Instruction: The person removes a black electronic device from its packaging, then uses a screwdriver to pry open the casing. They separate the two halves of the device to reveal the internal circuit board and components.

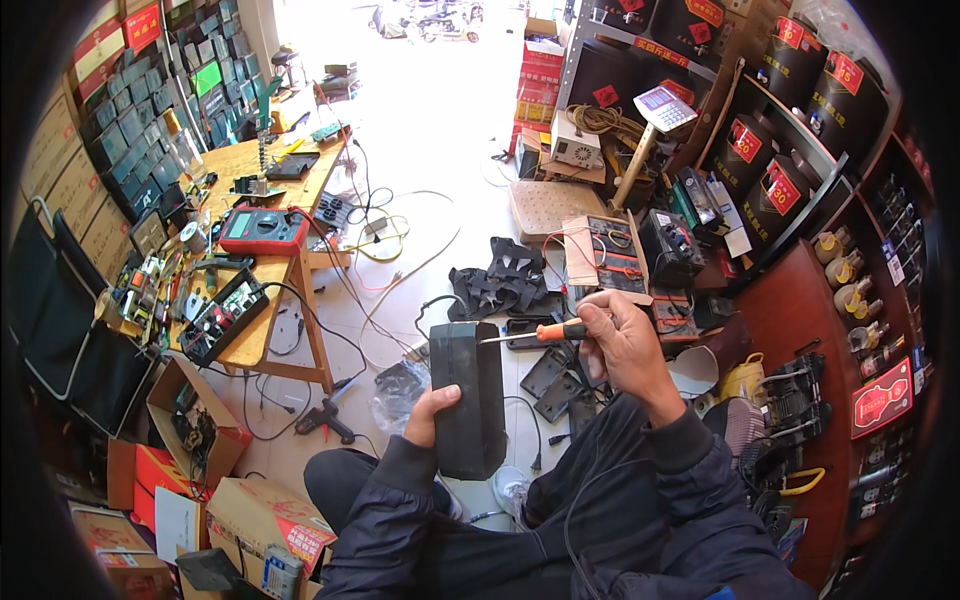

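Note:
A black oblong plastic case (468,400) stands on end above my lap, with a black cable leading off near its top. My left hand (431,414) is closed round its left side, thumb lying on the front face; its other fingers are hidden behind. In my right hand (622,348) is a screwdriver (552,331) with an orange and black handle, pinched between thumb and fingers. Its shaft points left, and the tip meets the case near the upper right edge. Whether the tip sits in a screw is too small to tell.
On the left, a wooden workbench (281,340) carries a red multimeter (264,231) and an opened circuit-board housing (225,315). A glue gun (325,421), cables and black plastic parts (500,283) lie on the floor. Cardboard boxes (262,515) crowd the lower left; batteries (670,245) and shelves line the right.

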Action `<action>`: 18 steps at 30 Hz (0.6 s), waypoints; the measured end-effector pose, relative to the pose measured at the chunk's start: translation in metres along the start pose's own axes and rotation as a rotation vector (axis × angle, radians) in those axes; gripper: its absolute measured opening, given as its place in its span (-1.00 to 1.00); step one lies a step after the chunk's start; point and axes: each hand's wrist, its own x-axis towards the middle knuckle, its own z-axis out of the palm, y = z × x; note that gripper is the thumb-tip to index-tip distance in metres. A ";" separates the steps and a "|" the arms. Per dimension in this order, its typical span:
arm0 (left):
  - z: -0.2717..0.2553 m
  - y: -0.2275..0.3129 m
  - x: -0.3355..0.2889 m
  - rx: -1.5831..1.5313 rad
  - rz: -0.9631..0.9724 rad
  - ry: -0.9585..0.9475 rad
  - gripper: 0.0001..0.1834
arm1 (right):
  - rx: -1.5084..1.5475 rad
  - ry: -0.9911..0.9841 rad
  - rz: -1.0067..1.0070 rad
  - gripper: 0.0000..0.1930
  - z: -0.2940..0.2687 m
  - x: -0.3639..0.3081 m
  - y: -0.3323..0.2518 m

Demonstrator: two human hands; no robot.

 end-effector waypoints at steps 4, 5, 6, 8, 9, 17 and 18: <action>-0.003 0.003 -0.001 -0.083 -0.049 -0.024 -0.34 | -0.086 -0.107 -0.048 -0.89 -0.001 -0.003 0.005; -0.004 0.003 -0.002 -0.109 -0.085 0.009 -0.34 | -0.197 -0.109 -0.319 -0.89 0.002 -0.001 0.006; -0.005 0.003 -0.003 -0.126 -0.072 -0.030 -0.34 | -0.328 -0.089 -0.594 -0.85 0.005 0.001 0.007; -0.005 0.005 -0.001 -0.106 -0.059 -0.044 -0.35 | -0.241 -0.097 -0.407 -0.83 0.006 0.001 0.007; -0.005 0.005 -0.001 -0.069 -0.044 -0.025 -0.35 | -0.120 -0.076 -0.240 -0.85 0.005 0.001 0.005; -0.002 0.005 0.000 0.001 -0.057 0.028 -0.42 | -0.268 -0.002 -0.232 -0.79 0.006 -0.001 0.009; -0.003 0.006 0.001 0.012 -0.071 0.039 -0.43 | -0.177 0.001 -0.288 -0.78 0.008 -0.002 0.011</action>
